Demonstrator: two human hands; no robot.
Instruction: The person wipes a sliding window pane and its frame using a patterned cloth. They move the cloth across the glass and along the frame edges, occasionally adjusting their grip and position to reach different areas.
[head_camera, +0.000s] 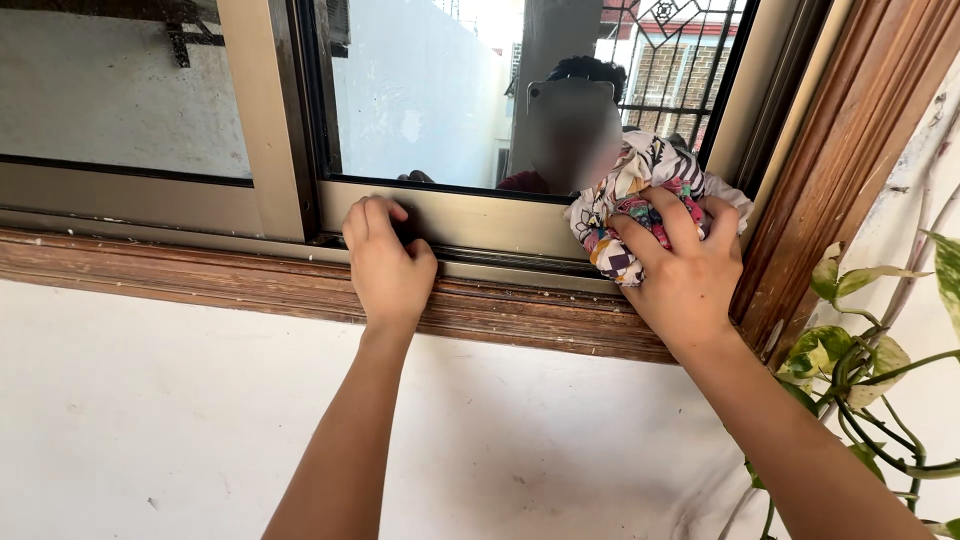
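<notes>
My right hand (685, 270) grips a bunched rag (640, 200) vs the window frame (470, 218)
Rag's soft, light, prob. squashes easy; left hand (388, 262) clenched on frame ledge

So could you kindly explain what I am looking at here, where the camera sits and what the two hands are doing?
This is a single view from a camera worn on a person's head, looking along their bare arms at a sliding window with a metal frame set in a wooden sill. The left hand grips the lower edge of the metal frame. The right hand presses a bunched, multicoloured patterned cloth against the frame's bottom right corner. The glass shows a blurred reflection of the person. A leafy green vine hangs against the white wall at the right.
</notes>
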